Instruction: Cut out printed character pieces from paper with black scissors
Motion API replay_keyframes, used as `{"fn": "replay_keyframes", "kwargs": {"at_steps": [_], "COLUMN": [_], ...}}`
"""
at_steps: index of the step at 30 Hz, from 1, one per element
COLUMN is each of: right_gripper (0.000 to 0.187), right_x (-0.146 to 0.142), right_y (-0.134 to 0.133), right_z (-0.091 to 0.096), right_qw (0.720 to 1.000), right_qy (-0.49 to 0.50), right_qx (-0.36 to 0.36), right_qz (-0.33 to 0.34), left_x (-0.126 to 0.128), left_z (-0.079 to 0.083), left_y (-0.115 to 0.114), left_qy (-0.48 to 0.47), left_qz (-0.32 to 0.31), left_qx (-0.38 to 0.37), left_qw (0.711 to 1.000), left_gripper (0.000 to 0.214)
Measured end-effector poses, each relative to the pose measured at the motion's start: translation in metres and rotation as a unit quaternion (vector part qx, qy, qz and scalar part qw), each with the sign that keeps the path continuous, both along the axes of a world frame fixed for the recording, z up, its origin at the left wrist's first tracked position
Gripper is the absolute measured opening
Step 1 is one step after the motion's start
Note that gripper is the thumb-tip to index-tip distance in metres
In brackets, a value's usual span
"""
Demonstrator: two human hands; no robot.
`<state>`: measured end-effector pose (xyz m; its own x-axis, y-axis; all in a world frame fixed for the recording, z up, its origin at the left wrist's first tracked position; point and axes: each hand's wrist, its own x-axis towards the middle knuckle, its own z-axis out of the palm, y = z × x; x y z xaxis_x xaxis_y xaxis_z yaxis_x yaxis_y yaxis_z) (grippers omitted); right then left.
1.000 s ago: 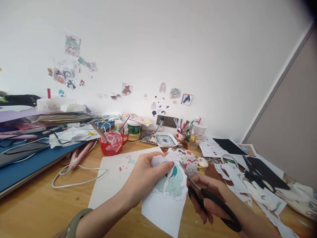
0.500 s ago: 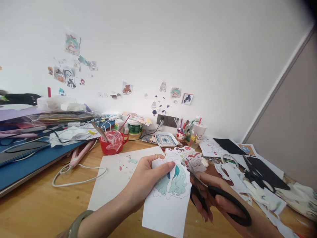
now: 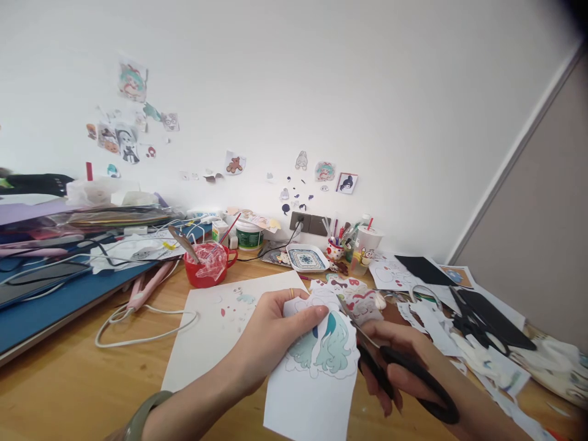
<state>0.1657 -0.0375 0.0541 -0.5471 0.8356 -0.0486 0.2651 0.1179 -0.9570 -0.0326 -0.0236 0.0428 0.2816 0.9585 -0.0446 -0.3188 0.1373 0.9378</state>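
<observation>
Just below the middle of the frame, the person's left hand (image 3: 275, 324) is closed in a pinch on the drawn paper sheet (image 3: 305, 401), thumb on top of the mint-green hair drawing (image 3: 337, 352) and the other fingers mostly hidden behind. To its right, the right hand (image 3: 416, 343) is curled around the black-handled scissors (image 3: 388, 354), their blades at the sheet's upper right edge; how far the blades are parted is too fine to tell. Compared with a second ago, the sheet has turned so that its lower edge lies more level, its right side has shifted farther right, and the scissors' handles have followed. The red-patterned paper (image 3: 362, 306) beyond now covers more of the white rounded object (image 3: 380, 300) behind it; whether that paper is joined to the held sheet cannot be made out. For the cutting, the turn appears to keep the right-hand outline facing the blades, with that side seemingly partly trimmed, while a broad blank strip below the drawing remains attached. Torn-edged paper offcuts (image 3: 441, 334) lie on the worktop (image 3: 59, 392) at the right.
</observation>
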Motion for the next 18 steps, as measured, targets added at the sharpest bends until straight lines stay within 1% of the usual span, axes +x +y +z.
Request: {"fn": "replay_keyframes", "kwargs": {"at_steps": [4, 7, 11, 14, 16, 18], "right_gripper": [0.058, 0.055, 0.055, 0.054, 0.053, 0.054], "right_x": [-0.001, -0.003, -0.009, -0.012, -0.01, -0.005], "right_y": [0.002, 0.004, 0.004, 0.001, -0.002, -0.005], "right_z": [0.0, -0.002, -0.001, 0.003, 0.003, 0.0], "right_qw": [1.0, 1.0, 1.0, 0.999, 0.999, 1.0], "right_qy": [-0.014, 0.003, 0.018, 0.004, -0.008, 0.003], "right_qx": [0.003, 0.011, 0.021, 0.023, 0.023, 0.013], "right_qz": [0.005, 0.013, -0.01, -0.026, -0.031, -0.021], "left_x": [0.001, 0.001, 0.001, 0.001, 0.001, 0.0], "left_z": [0.0, 0.001, 0.002, 0.002, 0.001, 0.001], "left_y": [-0.001, -0.002, -0.002, -0.002, -0.001, 0.0], "left_qy": [0.019, 0.022, 0.023, 0.02, 0.021, 0.025], "left_qz": [-0.004, -0.004, -0.002, 0.005, 0.012, 0.021], "left_qx": [0.004, 0.001, -0.003, -0.005, -0.005, -0.003], "left_qw": [1.0, 1.0, 1.0, 1.0, 1.0, 0.999], "left_gripper": [0.024, 0.025, 0.026, 0.026, 0.027, 0.028]}}
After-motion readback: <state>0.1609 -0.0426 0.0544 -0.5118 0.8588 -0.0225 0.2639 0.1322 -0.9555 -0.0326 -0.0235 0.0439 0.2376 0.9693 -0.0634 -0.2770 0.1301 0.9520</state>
